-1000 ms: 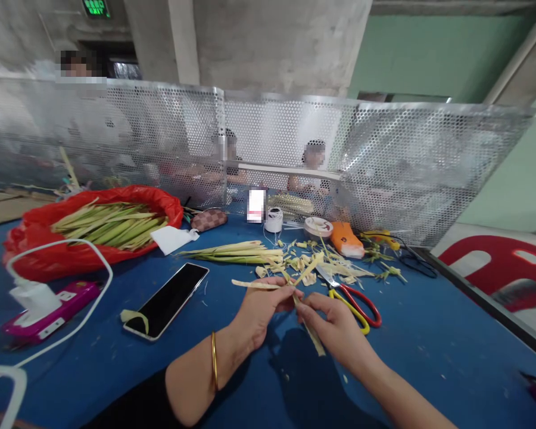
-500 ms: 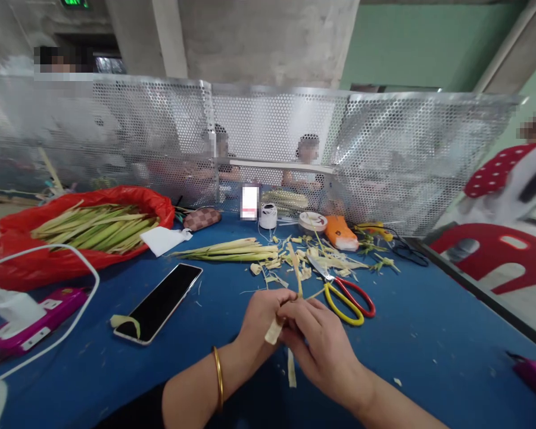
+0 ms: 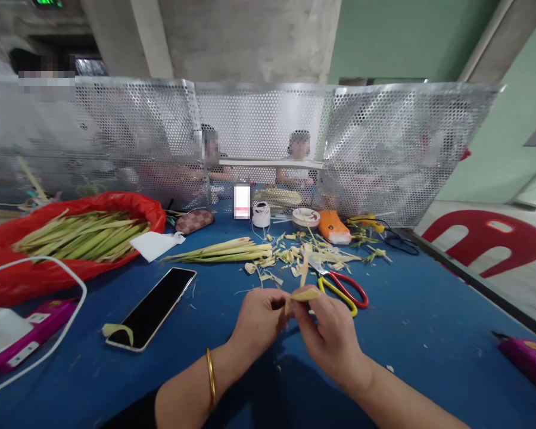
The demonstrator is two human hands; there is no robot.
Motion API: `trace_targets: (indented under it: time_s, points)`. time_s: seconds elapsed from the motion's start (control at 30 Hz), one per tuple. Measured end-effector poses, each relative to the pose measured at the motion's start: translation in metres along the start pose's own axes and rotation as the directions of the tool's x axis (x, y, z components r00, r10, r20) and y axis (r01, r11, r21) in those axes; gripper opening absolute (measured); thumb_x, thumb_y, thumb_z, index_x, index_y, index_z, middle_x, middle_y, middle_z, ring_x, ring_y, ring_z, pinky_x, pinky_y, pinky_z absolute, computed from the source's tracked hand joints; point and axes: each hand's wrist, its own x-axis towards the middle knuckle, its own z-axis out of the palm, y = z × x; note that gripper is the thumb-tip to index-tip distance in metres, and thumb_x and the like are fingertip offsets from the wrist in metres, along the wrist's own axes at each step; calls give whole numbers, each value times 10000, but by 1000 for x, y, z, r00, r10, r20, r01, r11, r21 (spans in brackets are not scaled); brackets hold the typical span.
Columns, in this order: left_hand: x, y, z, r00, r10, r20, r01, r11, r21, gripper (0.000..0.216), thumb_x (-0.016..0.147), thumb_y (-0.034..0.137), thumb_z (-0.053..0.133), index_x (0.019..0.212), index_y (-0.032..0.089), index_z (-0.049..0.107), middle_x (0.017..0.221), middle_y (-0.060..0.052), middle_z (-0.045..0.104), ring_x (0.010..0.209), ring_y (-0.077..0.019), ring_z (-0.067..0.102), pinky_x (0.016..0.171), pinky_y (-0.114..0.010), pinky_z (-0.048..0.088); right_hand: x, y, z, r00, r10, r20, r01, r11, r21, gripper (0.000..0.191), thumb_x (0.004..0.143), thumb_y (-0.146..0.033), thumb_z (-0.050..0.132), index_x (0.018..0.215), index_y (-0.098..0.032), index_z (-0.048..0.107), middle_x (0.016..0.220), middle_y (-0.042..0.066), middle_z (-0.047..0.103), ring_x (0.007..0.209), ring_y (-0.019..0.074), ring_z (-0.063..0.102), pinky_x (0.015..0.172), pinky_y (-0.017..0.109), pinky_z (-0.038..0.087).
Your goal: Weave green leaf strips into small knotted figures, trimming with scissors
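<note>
Between my two hands is a pale yellow-green leaf strip (image 3: 305,295), folded where my fingertips meet. My left hand (image 3: 262,319) pinches its left side, a gold bangle on that wrist. My right hand (image 3: 333,333) is closed on the strip from the right, thumb and fingers pressed together. Another pale length sticks up beyond my fingertips. Just past my right hand lie scissors (image 3: 346,289) with one red and one yellow handle, blades among leaf scraps (image 3: 290,256). A bundle of long leaves (image 3: 223,250) lies behind my left hand.
At left, a red plastic bag (image 3: 152,211) holds many leaves. A black-screened phone (image 3: 156,310) with a scrap on it lies near a magenta power strip (image 3: 49,328) and white cable. White thread spool (image 3: 261,215), tape roll (image 3: 306,217) and orange packet (image 3: 335,227) stand before a perforated metal screen (image 3: 259,119).
The strip end that hung below my hands now lies folded across the top, under my right fingers. My right hand has shifted its grip. The view has turned slightly right.
</note>
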Motion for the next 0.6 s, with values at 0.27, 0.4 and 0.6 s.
trace_targets:
  time_s: [0.27,0.4,0.6]
  points:
    - [-6,3,9,995,56,83,-72,975,208,251,681,210,565,451,138,494,480,46,454,544,-95,437,525,-199,304,-2,1,3,975,221,-23,-220,974,45,175,902,-202,459,732,-220,496,627,-3,578,541,130,539,512,235,366]
    - [-6,3,12,992,-18,126,-7,980,198,224,645,195,575,446,149,484,447,42,470,514,-95,458,514,-200,318,-2,0,6,945,327,28,-328,941,79,227,895,-245,472,669,-224,456,592,-11,554,527,125,521,512,237,369]
    - [-2,12,3,922,-253,293,335,902,-274,212,664,339,654,597,141,615,552,6,559,457,-91,484,498,-224,423,19,20,-11,864,439,247,-499,815,296,240,908,-368,442,964,-203,607,698,-1,625,581,140,575,521,237,438]
